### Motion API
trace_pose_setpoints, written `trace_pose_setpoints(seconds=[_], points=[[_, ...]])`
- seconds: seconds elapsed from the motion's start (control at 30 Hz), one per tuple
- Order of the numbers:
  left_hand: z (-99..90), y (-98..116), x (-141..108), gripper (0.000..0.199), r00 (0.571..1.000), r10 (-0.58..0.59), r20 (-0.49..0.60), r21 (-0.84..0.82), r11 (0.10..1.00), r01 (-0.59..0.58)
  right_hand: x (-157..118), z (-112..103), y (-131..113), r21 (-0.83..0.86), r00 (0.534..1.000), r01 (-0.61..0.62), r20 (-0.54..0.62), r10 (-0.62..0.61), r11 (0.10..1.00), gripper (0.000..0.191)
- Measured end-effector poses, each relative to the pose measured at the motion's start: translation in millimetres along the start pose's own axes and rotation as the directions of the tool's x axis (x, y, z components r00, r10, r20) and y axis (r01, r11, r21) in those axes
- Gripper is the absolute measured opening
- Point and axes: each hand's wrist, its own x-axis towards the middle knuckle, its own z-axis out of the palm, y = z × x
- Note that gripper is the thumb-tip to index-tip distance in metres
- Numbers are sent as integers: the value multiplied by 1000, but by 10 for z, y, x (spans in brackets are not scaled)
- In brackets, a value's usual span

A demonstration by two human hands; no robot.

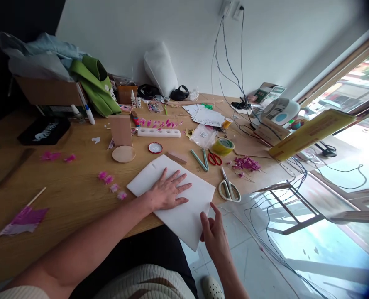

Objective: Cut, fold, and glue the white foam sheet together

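Observation:
A white foam sheet lies at an angle on the table's near edge, and its front corner overhangs my lap. My left hand presses flat on the sheet's middle with its fingers spread. At the right border of the sheet is my right hand. Its index finger points forward along the border, the thumb sits apart from it near the edge, and the other fingers are curled. White-handled scissors lie just right of the sheet. Pink flower pieces rest to its left.
Behind the sheet are a round lid, red scissors, yellow tape and a white holed strip. A purple petal pile lies right. Pink fabric on a stick lies left. Cables hang beside a chair frame.

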Motion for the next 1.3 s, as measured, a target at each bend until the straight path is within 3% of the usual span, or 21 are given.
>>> trace_pose_setpoints(seconds=[0.07,0.13,0.23,0.37,0.5,0.57,0.6,0.67,0.77,0.87,0.97,1.1,1.3], points=[[10,6,-4,61,1000,-5,-11,4,1000,5,-43,112,30,307,998,-61,47,49,950,77],[0,12,-2,60,1000,-8,-20,10,1000,8,-48,165,15,506,996,-83,73,53,859,84],[-41,18,10,61,1000,-11,-8,9,1000,11,-4,125,-47,597,995,-75,96,22,799,87],[-163,19,32,62,998,-63,-8,-18,998,63,226,-47,-100,586,992,-11,106,-63,810,87],[-261,-22,44,60,993,-100,-60,19,995,102,674,-242,-56,394,982,80,126,-140,916,80],[-248,-60,44,59,989,-130,-73,53,990,134,886,-345,-51,91,974,170,137,-182,981,70],[-226,-79,43,59,986,-146,-74,67,986,151,969,-397,-69,-98,970,215,136,-201,972,64],[-160,-114,43,59,983,-168,-80,88,981,175,1074,-486,-153,-436,961,276,97,-260,857,54],[-41,-148,42,61,979,-161,-124,111,978,175,1107,-507,-354,-666,898,352,41,-438,658,53],[50,-165,40,61,977,-145,-155,127,978,166,1084,-322,-499,-682,798,528,193,-572,506,58],[86,-165,32,61,978,-138,-156,135,978,160,1082,-32,-489,-634,735,652,396,-550,416,59],[77,-139,22,58,976,-126,-179,129,980,150,1107,196,-358,-622,742,664,479,-470,414,60],[36,-110,20,57,976,-150,-158,93,982,166,1116,225,-314,-636,744,655,452,-491,407,58]])
